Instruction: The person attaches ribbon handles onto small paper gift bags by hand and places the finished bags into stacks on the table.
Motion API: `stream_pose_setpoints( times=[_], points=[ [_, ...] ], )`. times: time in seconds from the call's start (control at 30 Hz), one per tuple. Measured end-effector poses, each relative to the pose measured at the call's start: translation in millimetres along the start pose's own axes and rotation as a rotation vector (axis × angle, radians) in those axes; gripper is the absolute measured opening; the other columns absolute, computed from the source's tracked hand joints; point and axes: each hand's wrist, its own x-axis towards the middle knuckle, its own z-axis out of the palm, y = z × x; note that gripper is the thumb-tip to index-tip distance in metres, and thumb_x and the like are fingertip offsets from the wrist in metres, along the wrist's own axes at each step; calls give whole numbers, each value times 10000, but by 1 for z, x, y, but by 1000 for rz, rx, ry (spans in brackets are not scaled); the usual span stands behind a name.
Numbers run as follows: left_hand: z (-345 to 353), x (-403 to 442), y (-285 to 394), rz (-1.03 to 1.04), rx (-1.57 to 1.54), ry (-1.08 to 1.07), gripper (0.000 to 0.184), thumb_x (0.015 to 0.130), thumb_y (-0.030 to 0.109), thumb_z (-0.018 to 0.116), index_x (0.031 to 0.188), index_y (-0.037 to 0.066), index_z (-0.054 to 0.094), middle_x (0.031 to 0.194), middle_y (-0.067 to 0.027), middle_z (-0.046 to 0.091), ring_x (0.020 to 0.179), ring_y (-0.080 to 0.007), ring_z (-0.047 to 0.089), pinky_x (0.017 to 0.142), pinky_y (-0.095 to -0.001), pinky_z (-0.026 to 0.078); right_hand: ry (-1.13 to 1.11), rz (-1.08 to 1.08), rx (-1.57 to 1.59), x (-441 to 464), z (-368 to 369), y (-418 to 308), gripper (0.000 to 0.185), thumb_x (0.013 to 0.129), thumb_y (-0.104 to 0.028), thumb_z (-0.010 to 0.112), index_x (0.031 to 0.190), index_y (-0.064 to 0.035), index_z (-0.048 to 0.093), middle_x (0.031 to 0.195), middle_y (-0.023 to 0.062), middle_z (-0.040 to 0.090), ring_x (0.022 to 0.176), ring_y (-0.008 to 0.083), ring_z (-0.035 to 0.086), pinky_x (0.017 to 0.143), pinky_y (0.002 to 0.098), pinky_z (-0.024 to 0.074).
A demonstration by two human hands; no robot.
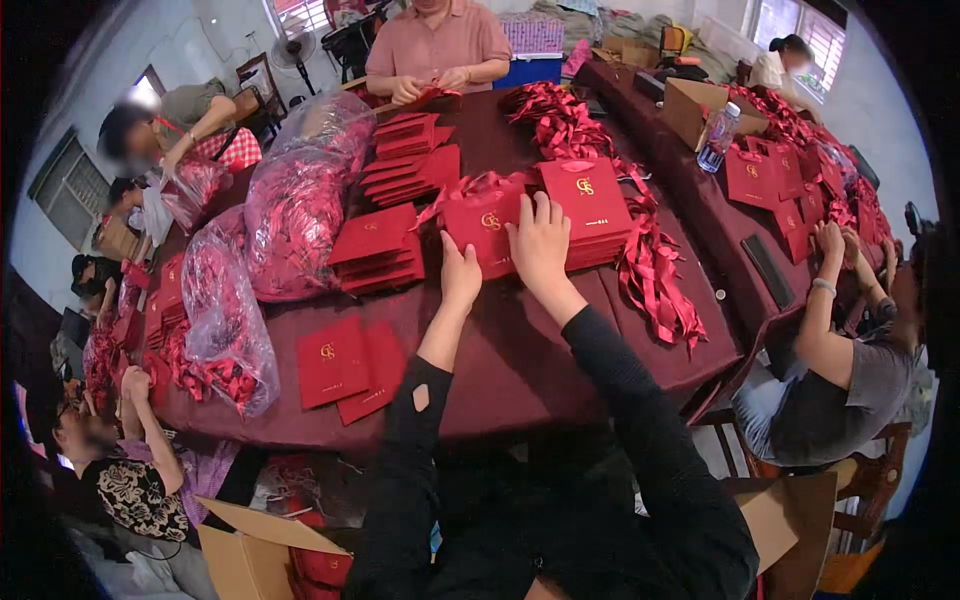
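Note:
A red gift bag (488, 228) with a gold logo and a red ribbon at its top lies between my two hands. My left hand (461, 274) holds its lower left edge, fingers against the side. My right hand (541, 240) rests on its right part, fingers spread over the front. Close on the right is a stack of red bags (590, 205). To the left stands another stack (375, 245), with further stacks (410, 170) behind it. Two flat red bags (335, 362) overlap near the table's front edge.
Clear plastic sacks of red ribbons (303, 215) stand at the left. Loose red ribbons (655, 285) trail down the right side. A person (437, 45) works across the table. Others sit left and right. Open cardboard boxes (262, 550) are below the front edge.

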Motion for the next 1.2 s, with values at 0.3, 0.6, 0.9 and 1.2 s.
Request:
stream_pose_setpoints(
  times=[0.3,0.6,0.9,1.2],
  points=[
    [23,11,-13,85,192,133,600,955,215,460,1421,-99,248,1447,-318,308,1346,-405,335,1111,-416,298,-347,-317,102,-39,4,11,843,677,-399,756,1384,-85,421,1382,159,449,1284,314,420,1031,454,351],
    [18,-6,2,166,205,168,745,929,341,524,1439,-86,188,1418,-383,288,1310,-507,321,1092,-491,292,-319,-386,113,-29,25,30,788,697,-290,743,1384,-74,424,1449,151,397,1335,315,387,1078,429,347],
    [-164,-149,10,105,941,24,670,873,487,596,1395,95,442,1496,-231,283,1399,-422,207,1101,-572,206,-408,-382,155,-28,9,28,951,651,-320,778,1445,-72,316,1465,136,373,1353,293,364,1104,408,332],
    [-260,-154,-72,-457,750,248,894,783,641,621,1482,186,298,1497,-287,246,1394,-455,218,1087,-635,183,-411,-442,122,-19,3,36,1028,615,-368,780,1473,-119,272,1487,121,335,1364,291,336,1114,411,307]
  ],
)
